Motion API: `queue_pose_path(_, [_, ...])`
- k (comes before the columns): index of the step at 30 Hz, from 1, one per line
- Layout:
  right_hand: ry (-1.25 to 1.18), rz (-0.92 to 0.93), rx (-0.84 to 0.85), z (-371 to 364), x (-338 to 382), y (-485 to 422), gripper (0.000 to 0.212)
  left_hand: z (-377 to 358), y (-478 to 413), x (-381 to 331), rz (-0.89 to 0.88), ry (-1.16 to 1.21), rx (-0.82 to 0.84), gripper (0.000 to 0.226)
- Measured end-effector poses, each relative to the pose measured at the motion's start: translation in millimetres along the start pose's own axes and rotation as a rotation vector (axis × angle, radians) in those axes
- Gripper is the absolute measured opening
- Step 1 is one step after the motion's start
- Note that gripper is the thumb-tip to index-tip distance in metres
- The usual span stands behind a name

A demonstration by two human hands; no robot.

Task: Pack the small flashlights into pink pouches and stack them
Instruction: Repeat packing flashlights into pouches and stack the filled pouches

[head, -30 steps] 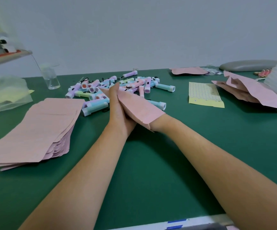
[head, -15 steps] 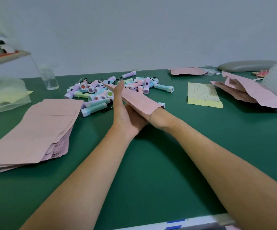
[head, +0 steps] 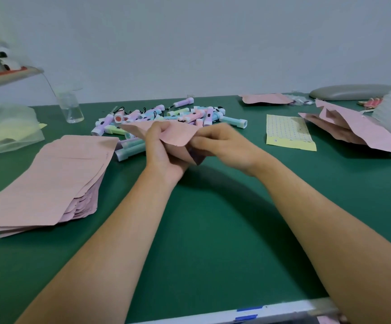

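Green counter (head: pixel 201 230) fills mid-frame. Fingers (head: pixel 158 126) of left hand (head: pixel 164 150) and right hand (head: pixel 227 146) clamp 1 pink pouch (head: pixel 175 136), long axis crosswise. Flashlights (head: pixel 189 114) lie just behind.

1. One wide-angle view is given, taken from a camera worn on the head, above the near edge of the flat green table (head: pixel 213 265).
2. It is aimed forward and down, across the table to the plain pale grey wall (head: pixel 213 43).
3. The forearms are seen close, with the left hand (head: pixel 164 148) and right hand (head: pixel 227 146) framed centrally.
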State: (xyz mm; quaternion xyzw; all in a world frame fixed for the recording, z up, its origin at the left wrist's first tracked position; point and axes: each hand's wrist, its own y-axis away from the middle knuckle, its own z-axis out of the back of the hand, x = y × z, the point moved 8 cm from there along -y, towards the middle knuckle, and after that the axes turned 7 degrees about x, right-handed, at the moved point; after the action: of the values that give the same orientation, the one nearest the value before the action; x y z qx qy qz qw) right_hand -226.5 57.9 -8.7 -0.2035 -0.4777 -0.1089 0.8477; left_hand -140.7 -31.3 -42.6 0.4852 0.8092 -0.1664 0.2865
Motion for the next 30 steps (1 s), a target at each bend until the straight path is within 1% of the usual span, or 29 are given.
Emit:
queue_pose_path(2, [-0.15,0.044,-0.174,17.0,16.3,18.8,0.022,6.5,1.9,-11.1,-0.056,0.047,-0.003,0.022])
queue_pose_path(3, [-0.1,0.052,-0.304,27.3,20.3,27.8,0.026,12.2,1.0,-15.1,-0.076,0.087,-0.009,0.024])
queue_pose_path(4, [0.041,0.023,-0.423,37.4,21.1,35.0,0.028,14.6,0.3,-17.4,-0.082,0.127,-0.003,0.026])
queue_pose_path(5, [0.266,-0.033,-0.508,45.5,18.1,38.6,0.028,12.7,2.0,-18.3,-0.083,0.146,0.031,0.022])
queue_pose_path(6, [0.533,-0.122,-0.518,48.3,11.9,38.4,0.027,12.1,2.2,-16.4,-0.079,0.159,0.054,0.016])
queue_pose_path(7, [0.746,-0.204,-0.438,45.3,1.4,34.9,0.027,10.6,2.0,-13.4,-0.073,0.165,0.086,0.015])
queue_pose_path(8, [0.861,-0.273,-0.306,39.7,-11.8,30.7,0.032,8.7,3.1,-12.5,-0.076,0.167,0.09,0.018])
queue_pose_path(9, [0.9,-0.319,-0.188,34.1,-24.9,26.7,0.036,8.5,3.1,-12.2,-0.077,0.175,0.084,0.021])
queue_pose_path(10, [0.914,-0.351,-0.119,30.3,-34.1,24.3,0.036,7.6,3.8,-12.7,-0.08,0.186,0.08,0.023])
queue_pose_path(11, [0.92,-0.372,-0.098,28.6,-39.7,22.4,0.036,7.1,4.0,-13.6,-0.085,0.196,0.081,0.025])
queue_pose_path(15, [0.982,-0.375,-0.201,37.1,-38.2,17.3,0.03,13.4,2.2,-13.2,-0.084,0.201,0.05,0.028])
queue_pose_path(18, [0.946,-0.379,-0.223,39.0,-35.5,18.7,0.03,18.0,0.5,-13.5,-0.095,0.189,0.01,0.026])
queue_pose_path(19, [0.871,-0.366,-0.263,41.9,-34.4,19.5,0.031,18.4,0.3,-14.0,-0.098,0.187,0.005,0.025])
queue_pose_path(22, [0.537,-0.308,-0.415,55.4,-32.4,23.5,0.03,20.1,-0.6,-13.3,-0.101,0.188,-0.011,0.022])
queue_pose_path(24, [0.378,-0.271,-0.44,58.8,-34.5,25.2,0.024,20.8,-1.4,-11.0,-0.093,0.184,-0.013,0.022])
queue_pose_path(27, [0.251,-0.248,-0.457,59.8,-41.0,26.8,0.018,18.9,-2.1,-7.8,-0.068,0.172,-0.007,0.021])
queue_pose_path(29, [0.195,-0.227,-0.488,61.0,-41.8,27.6,0.024,17.8,-2.7,-6.9,-0.059,0.165,-0.005,0.024])
queue_pose_path(30, [0.168,-0.214,-0.508,61.8,-40.9,27.7,0.031,17.5,-3.1,-7.0,-0.059,0.162,-0.003,0.026])
